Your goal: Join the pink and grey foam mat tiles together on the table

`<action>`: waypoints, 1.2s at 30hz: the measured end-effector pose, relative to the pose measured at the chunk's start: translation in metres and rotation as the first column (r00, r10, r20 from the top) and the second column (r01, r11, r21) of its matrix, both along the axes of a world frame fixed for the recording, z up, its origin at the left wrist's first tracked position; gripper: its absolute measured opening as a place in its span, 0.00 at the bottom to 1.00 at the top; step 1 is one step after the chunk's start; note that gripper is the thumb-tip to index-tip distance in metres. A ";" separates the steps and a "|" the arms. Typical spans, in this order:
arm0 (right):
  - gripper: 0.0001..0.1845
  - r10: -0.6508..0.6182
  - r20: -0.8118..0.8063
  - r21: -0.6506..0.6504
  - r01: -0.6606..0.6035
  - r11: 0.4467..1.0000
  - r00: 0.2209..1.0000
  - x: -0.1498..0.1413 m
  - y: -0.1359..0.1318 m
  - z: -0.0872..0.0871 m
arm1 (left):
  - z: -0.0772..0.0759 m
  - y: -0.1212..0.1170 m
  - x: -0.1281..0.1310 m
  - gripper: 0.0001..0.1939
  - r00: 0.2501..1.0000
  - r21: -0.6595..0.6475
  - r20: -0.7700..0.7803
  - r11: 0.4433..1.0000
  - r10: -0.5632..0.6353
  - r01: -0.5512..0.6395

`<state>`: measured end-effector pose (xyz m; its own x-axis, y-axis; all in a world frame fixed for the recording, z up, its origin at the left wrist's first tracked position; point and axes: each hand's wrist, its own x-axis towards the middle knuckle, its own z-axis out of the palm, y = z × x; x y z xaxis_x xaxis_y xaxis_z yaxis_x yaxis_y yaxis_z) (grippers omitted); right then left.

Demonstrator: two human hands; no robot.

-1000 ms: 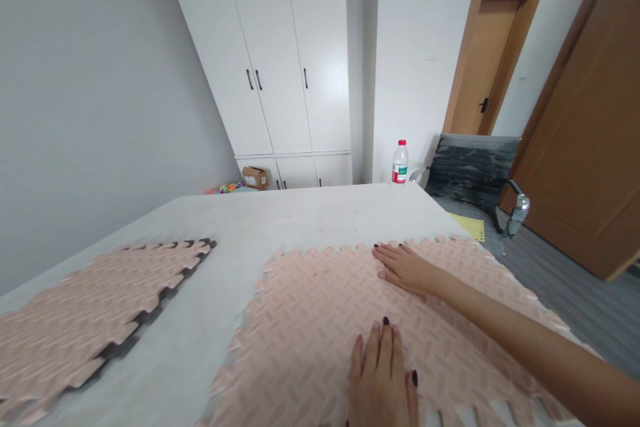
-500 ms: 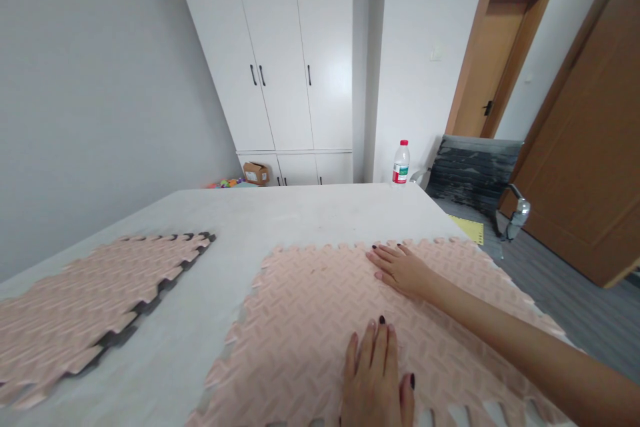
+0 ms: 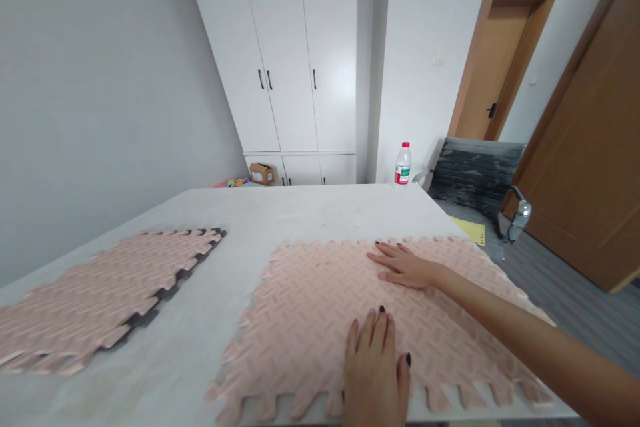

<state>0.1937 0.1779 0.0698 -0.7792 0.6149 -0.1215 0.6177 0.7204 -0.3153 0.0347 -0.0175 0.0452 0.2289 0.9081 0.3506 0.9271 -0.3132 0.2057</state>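
I note the table [image 3: 310, 213] carries a pink foam mat [image 3: 320, 307] at its near right corner, its toothed edge along the near edge. A stack of pink mats [image 3: 110, 287] lies at the left edge. Right hand [image 3: 407, 267] rests flat and open on the mat's far side; left hand [image 3: 375, 370] flat and open near its front edge. 1 bottle [image 3: 403, 163] stands at the far right corner.

Both hands bare, no gloves, rings or watch in view; left hand [image 3: 376, 373] has dark polish on its nails; right hand [image 3: 406, 267] wears the same dark polish; right forearm [image 3: 525, 340] unsleeved.
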 end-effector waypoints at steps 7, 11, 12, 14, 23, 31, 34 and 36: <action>0.36 -0.010 0.023 0.049 0.009 0.999 1.000 -0.004 -0.007 0.002 | 0.018 -0.001 0.006 0.25 0.997 -0.229 0.080 0.973 0.024 -0.005; 0.46 0.002 0.057 -0.020 -0.001 1.000 0.998 -0.003 -0.008 0.003 | 0.019 -0.002 0.005 0.26 0.997 -0.264 0.075 0.965 0.012 0.008; 0.50 0.014 0.071 -0.038 -0.012 0.999 0.997 -0.002 -0.007 0.003 | 0.018 -0.002 0.005 0.26 0.997 -0.266 0.070 0.964 0.016 0.003; 0.55 0.035 0.093 -0.055 -0.030 0.998 0.995 -0.001 -0.005 0.003 | 0.013 -0.001 0.003 0.26 0.998 -0.244 0.060 0.970 0.020 -0.004; 0.58 -0.024 0.152 0.076 0.013 0.997 0.988 -0.016 -0.014 0.007 | -0.029 -0.002 0.010 0.25 0.989 0.040 0.128 0.996 0.079 -0.085; 0.53 -0.048 0.102 0.244 0.022 0.970 0.994 -0.011 -0.026 -0.008 | -0.022 -0.004 0.012 0.24 0.967 0.040 0.242 0.995 0.078 -0.090; 0.53 -0.056 0.066 0.195 0.042 0.980 0.996 -0.008 -0.027 -0.010 | -0.006 -0.007 0.009 0.24 0.966 -0.109 0.242 0.992 0.090 -0.065; 0.52 -0.065 0.045 0.151 0.057 0.987 0.997 -0.006 -0.028 -0.010 | 0.000 -0.011 0.008 0.24 0.958 -0.169 0.270 0.984 0.098 -0.053</action>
